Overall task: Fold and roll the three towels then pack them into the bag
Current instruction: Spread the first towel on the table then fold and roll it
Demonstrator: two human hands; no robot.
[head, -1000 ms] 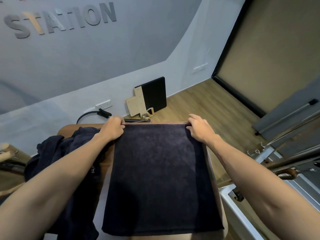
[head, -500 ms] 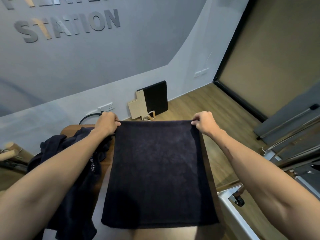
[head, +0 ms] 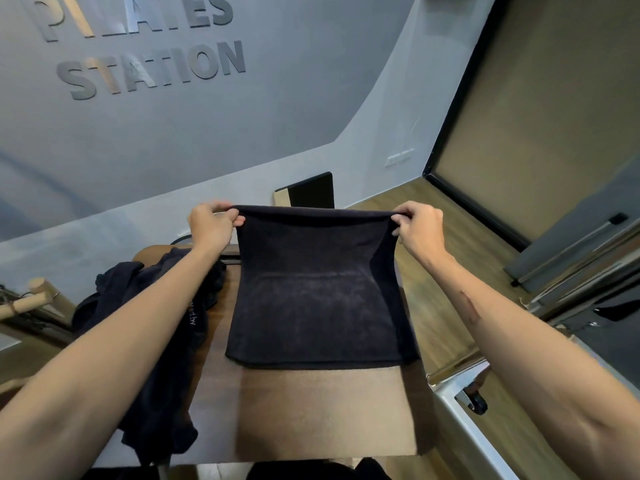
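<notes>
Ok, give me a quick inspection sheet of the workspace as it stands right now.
Surface: brown table, near part bare.
Job's things: dark towel with far edge lifted, near edge lying on the table; crumpled dark towels heaped at the left; bag not seen.
Clutter: nothing seen on the table.
Hands: left hand and right hand each pinch a far corner of the towel.
Cables: black cable behind the table, mostly hidden.
Surroundings: grey wall with lettering, black board leaning on it, wood floor, metal frame at right.
</notes>
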